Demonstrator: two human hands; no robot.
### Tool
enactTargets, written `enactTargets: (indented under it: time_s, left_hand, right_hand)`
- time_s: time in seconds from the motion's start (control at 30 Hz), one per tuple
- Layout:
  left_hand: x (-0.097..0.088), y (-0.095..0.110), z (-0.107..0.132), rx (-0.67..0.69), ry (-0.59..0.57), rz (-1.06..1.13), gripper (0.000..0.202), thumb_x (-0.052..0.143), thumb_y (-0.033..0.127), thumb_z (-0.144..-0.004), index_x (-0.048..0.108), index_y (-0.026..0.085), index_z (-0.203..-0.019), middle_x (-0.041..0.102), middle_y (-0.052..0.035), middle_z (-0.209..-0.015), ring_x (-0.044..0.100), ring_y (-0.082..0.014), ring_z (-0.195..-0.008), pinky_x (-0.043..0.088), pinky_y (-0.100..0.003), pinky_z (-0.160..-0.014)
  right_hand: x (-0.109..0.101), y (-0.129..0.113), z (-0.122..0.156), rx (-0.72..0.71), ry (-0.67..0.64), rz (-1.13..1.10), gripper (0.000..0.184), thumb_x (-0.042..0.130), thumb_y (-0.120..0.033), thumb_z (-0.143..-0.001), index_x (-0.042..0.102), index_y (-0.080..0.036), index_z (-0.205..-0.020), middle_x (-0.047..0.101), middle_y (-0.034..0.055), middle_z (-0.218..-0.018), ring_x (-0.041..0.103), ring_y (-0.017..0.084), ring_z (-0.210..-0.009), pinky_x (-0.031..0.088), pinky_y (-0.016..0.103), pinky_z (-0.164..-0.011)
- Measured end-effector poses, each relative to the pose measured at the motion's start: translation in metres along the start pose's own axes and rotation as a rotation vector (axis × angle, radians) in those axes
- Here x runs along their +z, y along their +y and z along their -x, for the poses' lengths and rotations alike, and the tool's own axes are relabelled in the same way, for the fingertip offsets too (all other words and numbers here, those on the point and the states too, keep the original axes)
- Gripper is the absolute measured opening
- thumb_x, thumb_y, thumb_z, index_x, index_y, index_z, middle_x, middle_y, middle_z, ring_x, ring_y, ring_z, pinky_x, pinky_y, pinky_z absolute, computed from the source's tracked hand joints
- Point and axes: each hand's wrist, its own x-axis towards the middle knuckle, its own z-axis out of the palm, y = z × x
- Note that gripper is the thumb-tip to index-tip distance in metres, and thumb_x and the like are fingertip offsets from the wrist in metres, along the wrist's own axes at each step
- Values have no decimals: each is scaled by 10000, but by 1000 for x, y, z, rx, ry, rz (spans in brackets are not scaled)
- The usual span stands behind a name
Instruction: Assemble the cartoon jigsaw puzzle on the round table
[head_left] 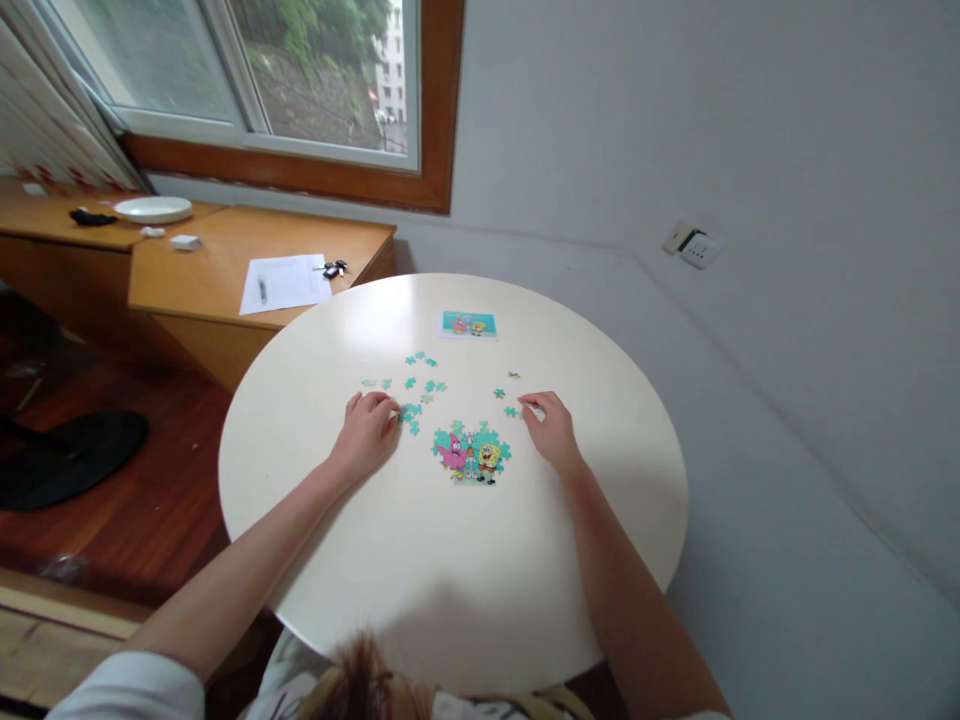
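Note:
A partly joined jigsaw puzzle (471, 457) lies on the round white table (450, 560), showing a pink starfish figure, a yellow square figure and a pale one between them on turquoise. Left of it, my left hand (367, 432) rests with curled fingers, its fingertips against a cluster of loose turquoise puzzle pieces (411, 413). My right hand (552, 432) is on the other side, thumb and forefinger pinched together; what they hold, if anything, is too small to make out. Just beside those fingertips lies a loose puzzle piece (511, 412), with another piece (499, 393) behind it.
More loose pieces (430, 386) are scattered behind the puzzle. A small picture card (469, 324) with the same figures lies at the table's far side. To the left, a wooden desk (217, 270) holds a paper sheet (285, 282), keys (335, 269) and a white plate (154, 208).

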Motion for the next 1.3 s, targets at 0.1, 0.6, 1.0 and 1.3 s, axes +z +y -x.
enactTargets:
  time_s: [0.1,0.6,1.0,1.3]
  left_hand:
    - [1,-1,0,-1,4,16,224,460,179,-812,643,186,-941,645,-110,-1027,603,-235,-1021,339,-516,-1064]
    - [-9,1,-4,-7,60,123,211,437,238,-852,644,201,-853,676,-96,-915,607,-223,-931,458,-396,-911]
    - [-15,8,-12,-115,-18,32,173,467,245,-861,635,209,-837,693,-70,-919,619,-224,-918,342,-446,-931]
    - [-10,17,-67,-169,-185,53,225,472,272,-859,684,196,-866,698,-77,-936,632,-232,-864,358,-435,-865]
  right_hand:
    - [0,1,0,15,24,-11,212,494,-203,-740,690,-201,-822,665,88,-893,618,213,-833,504,398,-847]
    - [1,-6,1,24,2,0,219,484,-182,-741,685,-203,-825,670,81,-892,614,207,-831,502,386,-845]
    - [5,-9,2,30,-36,-17,204,486,-169,-749,679,-205,-808,675,78,-888,624,202,-811,509,373,-814]
    - [6,-8,1,48,-13,-21,213,466,-172,-727,670,-209,-775,670,69,-839,612,196,-753,508,370,-782]
